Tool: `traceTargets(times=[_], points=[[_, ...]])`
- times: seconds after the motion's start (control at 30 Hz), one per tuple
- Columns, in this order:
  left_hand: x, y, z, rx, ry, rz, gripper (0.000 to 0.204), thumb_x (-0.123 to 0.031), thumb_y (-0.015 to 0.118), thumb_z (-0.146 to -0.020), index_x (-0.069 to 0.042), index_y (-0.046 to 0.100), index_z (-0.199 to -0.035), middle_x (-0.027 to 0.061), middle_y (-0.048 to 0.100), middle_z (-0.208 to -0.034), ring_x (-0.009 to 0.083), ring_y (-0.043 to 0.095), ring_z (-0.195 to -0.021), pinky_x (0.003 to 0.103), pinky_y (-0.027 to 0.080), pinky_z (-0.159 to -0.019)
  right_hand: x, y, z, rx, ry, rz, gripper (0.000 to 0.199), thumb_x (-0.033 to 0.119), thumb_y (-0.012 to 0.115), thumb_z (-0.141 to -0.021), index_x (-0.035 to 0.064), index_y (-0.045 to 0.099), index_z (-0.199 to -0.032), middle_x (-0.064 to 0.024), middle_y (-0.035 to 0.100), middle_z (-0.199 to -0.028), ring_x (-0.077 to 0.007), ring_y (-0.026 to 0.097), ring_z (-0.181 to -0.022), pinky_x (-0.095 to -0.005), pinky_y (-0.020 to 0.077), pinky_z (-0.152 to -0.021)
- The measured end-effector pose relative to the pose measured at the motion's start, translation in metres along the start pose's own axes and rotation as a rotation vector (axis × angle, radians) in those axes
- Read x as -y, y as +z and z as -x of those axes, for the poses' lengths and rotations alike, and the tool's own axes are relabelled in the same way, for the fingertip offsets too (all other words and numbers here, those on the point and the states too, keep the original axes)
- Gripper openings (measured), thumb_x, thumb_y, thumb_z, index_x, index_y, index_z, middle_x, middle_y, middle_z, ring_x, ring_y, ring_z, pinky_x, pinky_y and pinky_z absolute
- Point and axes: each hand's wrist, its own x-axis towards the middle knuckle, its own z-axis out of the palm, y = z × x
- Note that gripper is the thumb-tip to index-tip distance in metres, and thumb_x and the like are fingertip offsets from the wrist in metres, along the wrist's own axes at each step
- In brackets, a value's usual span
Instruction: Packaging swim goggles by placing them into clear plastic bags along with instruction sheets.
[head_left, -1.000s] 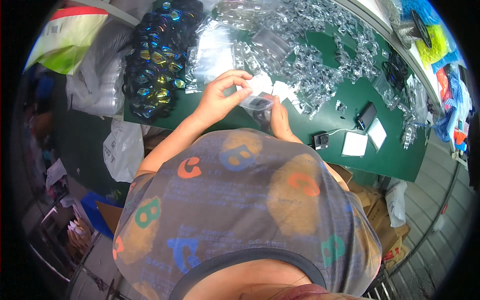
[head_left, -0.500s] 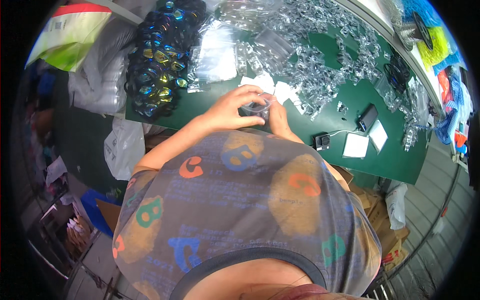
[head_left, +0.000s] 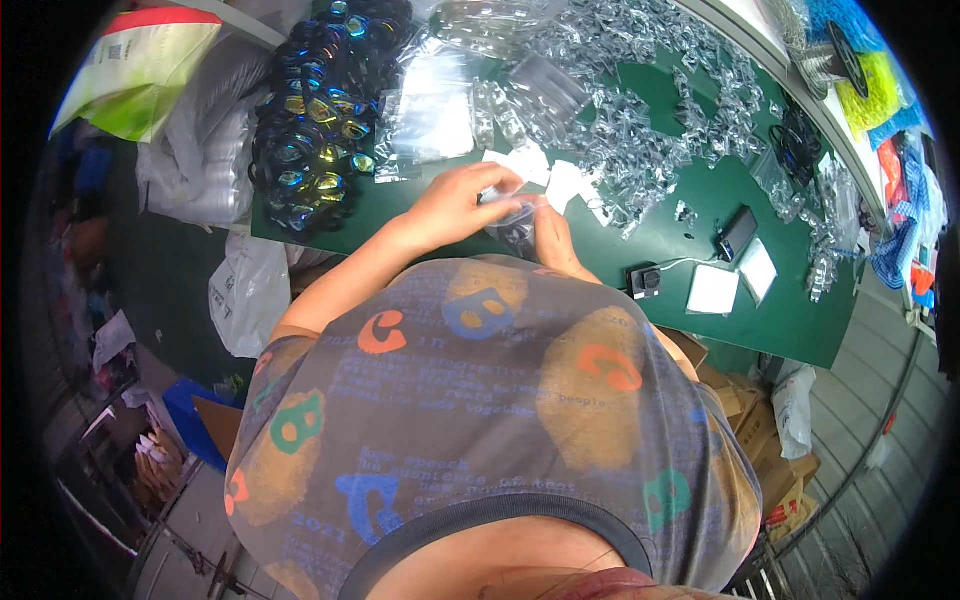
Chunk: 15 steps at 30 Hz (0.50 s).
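Close to my body, at the table's near edge, both hands meet over a clear plastic bag (head_left: 516, 236) with something dark inside, whose kind I cannot make out. My left hand (head_left: 462, 208) comes from the left, thumb and fingers closed at the bag's upper part. On the bag's right side, my right hand (head_left: 555, 243) pinches its top edge; the lower part of this hand is hidden behind my shirt. Just beyond the fingers lie white paper slips (head_left: 527, 162). Left of them rests a stack of flat clear bags (head_left: 432, 122).
A heap of swim goggles (head_left: 325, 120) with shiny mirrored lenses covers the table's left part. Small clear plastic pieces (head_left: 640, 125) spread over the far right. Nearer on the right are a small black camera (head_left: 644, 282), a black box (head_left: 737, 234) and white squares (head_left: 712, 291).
My left hand's fingers, spread around the bag's open mouth before, have drawn together at its top. The bag's mouth looks narrower. My right hand has stayed nearly in place.
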Motion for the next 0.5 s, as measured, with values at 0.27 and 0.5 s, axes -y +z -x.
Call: traceTargets(times=[0.27,0.5], points=[[-0.003,-0.022,-0.001,-0.143,0.131,0.104,0.024,-0.013,0.078,-0.083,-0.004,0.067,-0.102,0.0086,0.069,-0.108,0.0217,0.065,-0.106,0.034,0.050,-0.093,-0.018,-0.005,-0.004,-0.037,0.047,-0.105,0.066,0.050,0.024,-0.108,-0.0025,0.063,-0.119,-0.0128,0.068,-0.108,-0.0219,0.062,-0.100,-0.0343,0.0466,-0.093],[0.014,0.020,0.013,-0.013,0.119,0.208,0.022,-0.010,0.076,-0.087,-0.004,0.069,-0.107,0.0108,0.067,-0.119,0.0260,0.062,-0.117,0.037,0.049,-0.098,-0.006,0.001,-0.004,-0.034,0.001,-0.097,0.063,0.048,0.026,-0.109,-0.0022,0.062,-0.120,-0.0118,0.067,-0.106,-0.0206,0.062,-0.100,-0.0345,0.0471,-0.091]])
